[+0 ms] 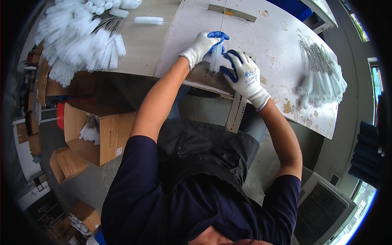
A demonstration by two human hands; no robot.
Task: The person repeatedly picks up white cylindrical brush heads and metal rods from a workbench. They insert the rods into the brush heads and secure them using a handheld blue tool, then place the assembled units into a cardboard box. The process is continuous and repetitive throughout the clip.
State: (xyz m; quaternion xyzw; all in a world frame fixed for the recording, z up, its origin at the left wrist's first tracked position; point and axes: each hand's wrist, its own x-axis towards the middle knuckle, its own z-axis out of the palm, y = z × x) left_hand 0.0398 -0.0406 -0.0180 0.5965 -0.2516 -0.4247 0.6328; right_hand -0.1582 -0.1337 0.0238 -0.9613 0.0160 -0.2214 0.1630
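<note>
My left hand (203, 45), in a white glove with blue-coated fingers, is closed round a bottle brush (216, 57) with white bristles. The brush's thin wire handle points away from me, past the fingers, and its bristled end points toward me. To the right of that end is my right hand (246, 77), gloved the same way. Its thumb and fingers are bent but apart, with nothing visible between them. Under the brush lies a dark metal plate (204, 76) at the table's near edge, partly covered by my hands.
A big heap of white brushes (77, 38) covers the left end, one single brush (148, 20) beside it. More brushes (322, 83) lie at the right on the worn white table (281, 49). A flat bar (232, 13) sits at the back. Cardboard boxes (112, 136) stand on the floor.
</note>
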